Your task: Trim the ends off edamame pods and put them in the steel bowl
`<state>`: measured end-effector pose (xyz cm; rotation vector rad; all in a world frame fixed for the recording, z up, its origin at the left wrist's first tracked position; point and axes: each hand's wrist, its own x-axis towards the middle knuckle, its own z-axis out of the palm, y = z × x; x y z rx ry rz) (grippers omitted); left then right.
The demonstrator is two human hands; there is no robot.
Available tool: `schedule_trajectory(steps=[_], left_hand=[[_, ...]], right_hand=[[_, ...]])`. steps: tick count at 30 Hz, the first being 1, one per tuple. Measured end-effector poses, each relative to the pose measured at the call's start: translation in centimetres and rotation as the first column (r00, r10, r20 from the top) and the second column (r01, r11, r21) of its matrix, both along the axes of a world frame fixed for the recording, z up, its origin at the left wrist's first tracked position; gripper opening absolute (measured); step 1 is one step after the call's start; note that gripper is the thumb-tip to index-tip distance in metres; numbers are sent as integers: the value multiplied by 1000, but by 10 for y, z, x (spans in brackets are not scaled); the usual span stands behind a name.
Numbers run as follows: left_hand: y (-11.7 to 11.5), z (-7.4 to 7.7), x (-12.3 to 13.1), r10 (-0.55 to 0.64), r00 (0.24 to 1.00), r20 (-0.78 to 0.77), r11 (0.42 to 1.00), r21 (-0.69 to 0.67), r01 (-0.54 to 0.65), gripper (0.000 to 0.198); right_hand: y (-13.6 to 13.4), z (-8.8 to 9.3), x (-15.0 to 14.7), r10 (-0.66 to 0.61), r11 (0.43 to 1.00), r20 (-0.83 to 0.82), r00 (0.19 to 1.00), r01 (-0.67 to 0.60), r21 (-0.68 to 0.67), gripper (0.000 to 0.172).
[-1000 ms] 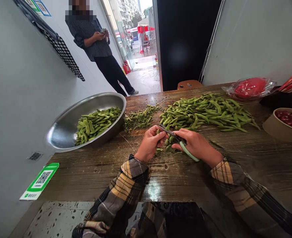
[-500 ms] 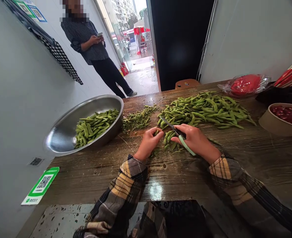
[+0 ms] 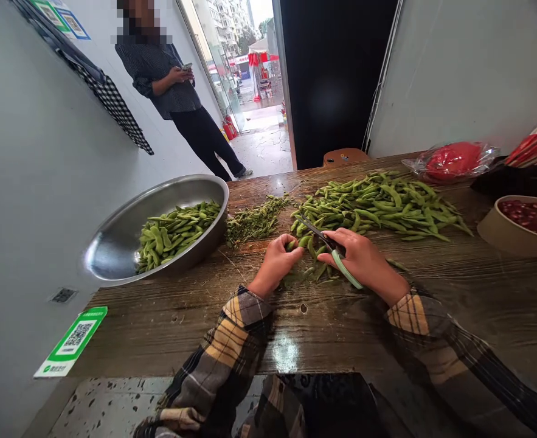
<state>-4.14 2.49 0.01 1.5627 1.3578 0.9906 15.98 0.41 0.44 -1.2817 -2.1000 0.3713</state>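
Note:
My left hand [image 3: 275, 263] is closed on a green bean pod [image 3: 292, 245] on the wooden table [image 3: 181, 316]. My right hand [image 3: 363, 260] grips scissors [image 3: 327, 246] with pale green handles, blades pointing up-left toward the pod. A big pile of green pods [image 3: 377, 204] lies just beyond both hands. A steel bowl [image 3: 126, 234] at the left holds several trimmed pods [image 3: 174, 231]. Between bowl and pile lies a heap of cut-off ends [image 3: 254, 220].
A round tub of red fruit [image 3: 519, 226] and a red item in a plastic bag [image 3: 453, 161] stand at the right. A person with a phone [image 3: 177, 91] stands by the left wall near the doorway. A green QR sticker [image 3: 72, 342] sits at the table's left corner.
The left hand lowered from the scissor blades to the table and took a pod near the pile. The right hand with the scissors shifted slightly; the blades now sit apart from the left hand.

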Motion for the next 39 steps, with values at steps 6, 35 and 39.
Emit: schedule_trajectory(steps=[6,35,39], left_hand=[[-7,9,-5,-9,862,506,991,-113,76,28],[-14,24,-7,-225,964,143,974,15,225,29],[-16,25,-6,-241,954,179,969,-4,246,32]], right_hand=[[1,-1,2,-2,999,13,1000,3,-42,51],[-7,9,-2,175,984,19,984,-174,-46,48],[-7,9,-2,183,983,46,982,-182,-39,53]])
